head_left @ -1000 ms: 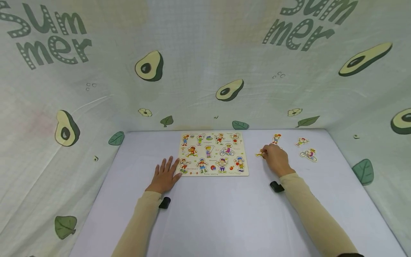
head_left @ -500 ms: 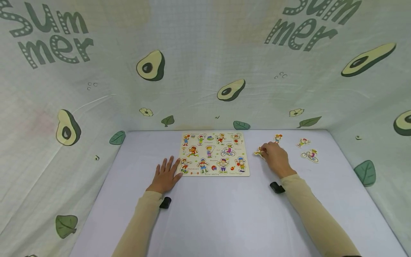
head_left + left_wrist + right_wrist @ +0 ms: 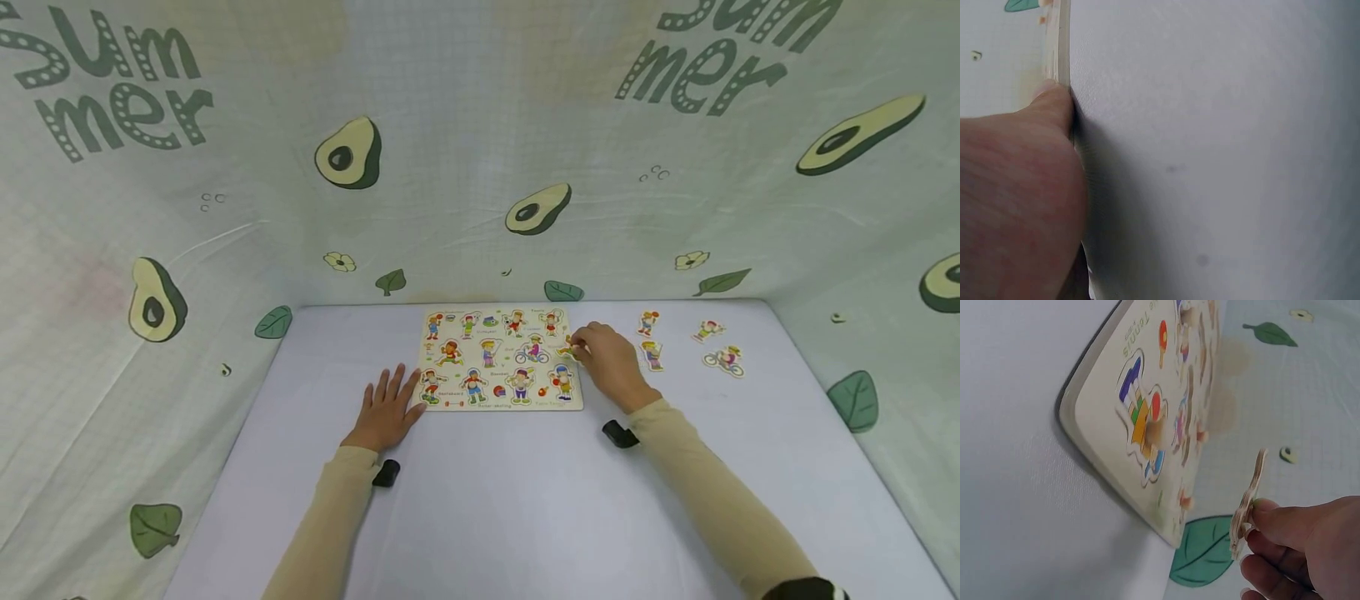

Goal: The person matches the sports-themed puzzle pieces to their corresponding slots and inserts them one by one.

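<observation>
A cream puzzle board (image 3: 453,372) printed with cartoon sports figures lies at the table's far side. My left hand (image 3: 384,412) rests flat, fingers spread, at its left edge; in the left wrist view the thumb (image 3: 1054,103) touches the board's edge. My right hand (image 3: 613,367) pinches a wooden puzzle piece (image 3: 1246,509) between thumb and fingers. In the right wrist view that piece is edge-on and raised off the board. From the head it appears over the board's right edge, its picture partly hidden by the fingers.
Right of the board lie loose pieces: a figure with a ball (image 3: 648,323), a figure in purple (image 3: 652,356), a figure with raised arms (image 3: 707,331) and a cyclist (image 3: 724,362). Fitted pieces on the board carry small knobs (image 3: 1155,432). A printed cloth (image 3: 450,250) hangs behind the table.
My right hand has lifted the puzzle piece from the table and carried it left to the board's right edge, uncovering the piece in purple. My left hand has stayed put.
</observation>
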Demonstrator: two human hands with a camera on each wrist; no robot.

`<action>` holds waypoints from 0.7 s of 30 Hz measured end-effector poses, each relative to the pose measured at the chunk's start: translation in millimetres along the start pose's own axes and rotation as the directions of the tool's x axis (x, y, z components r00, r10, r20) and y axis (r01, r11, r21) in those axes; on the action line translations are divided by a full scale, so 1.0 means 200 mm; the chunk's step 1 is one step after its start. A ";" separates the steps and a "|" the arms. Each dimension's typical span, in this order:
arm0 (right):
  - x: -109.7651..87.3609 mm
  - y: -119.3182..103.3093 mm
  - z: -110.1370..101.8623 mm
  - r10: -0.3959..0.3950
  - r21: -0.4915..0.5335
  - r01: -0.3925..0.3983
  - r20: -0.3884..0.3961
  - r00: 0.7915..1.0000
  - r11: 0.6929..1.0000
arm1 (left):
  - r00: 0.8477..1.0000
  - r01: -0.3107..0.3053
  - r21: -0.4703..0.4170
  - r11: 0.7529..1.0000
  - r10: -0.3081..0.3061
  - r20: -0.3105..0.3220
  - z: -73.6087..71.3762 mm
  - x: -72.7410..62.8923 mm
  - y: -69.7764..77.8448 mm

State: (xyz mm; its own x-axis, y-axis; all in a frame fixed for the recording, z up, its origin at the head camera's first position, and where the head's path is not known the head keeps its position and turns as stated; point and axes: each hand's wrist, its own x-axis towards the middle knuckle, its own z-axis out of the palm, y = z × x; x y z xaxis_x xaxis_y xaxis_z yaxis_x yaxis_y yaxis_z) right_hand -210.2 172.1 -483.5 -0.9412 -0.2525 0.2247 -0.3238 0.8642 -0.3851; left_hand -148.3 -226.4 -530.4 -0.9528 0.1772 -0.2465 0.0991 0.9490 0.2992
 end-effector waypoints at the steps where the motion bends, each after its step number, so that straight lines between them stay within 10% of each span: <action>1: 0.01 -0.02 0.00 -0.004 0.003 0.004 0.005 1.000 1.000 | 1.000 -0.002 0.002 1.000 0.002 -0.004 0.01 0.00 -0.01; 21: 0.13 -0.28 0.18 -0.154 0.051 0.152 0.030 0.988 0.987 | 1.000 -0.015 0.014 1.000 0.016 -0.021 0.05 0.04 -0.05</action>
State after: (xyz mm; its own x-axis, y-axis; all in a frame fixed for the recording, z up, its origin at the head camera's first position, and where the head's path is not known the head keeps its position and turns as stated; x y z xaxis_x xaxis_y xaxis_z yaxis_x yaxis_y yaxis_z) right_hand -220.1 101.5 -488.2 -0.8827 -0.3953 0.2543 -0.4677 0.7923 -0.3918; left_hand -153.1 -232.7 -545.2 -0.9569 0.1867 -0.2226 0.1177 0.9496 0.2905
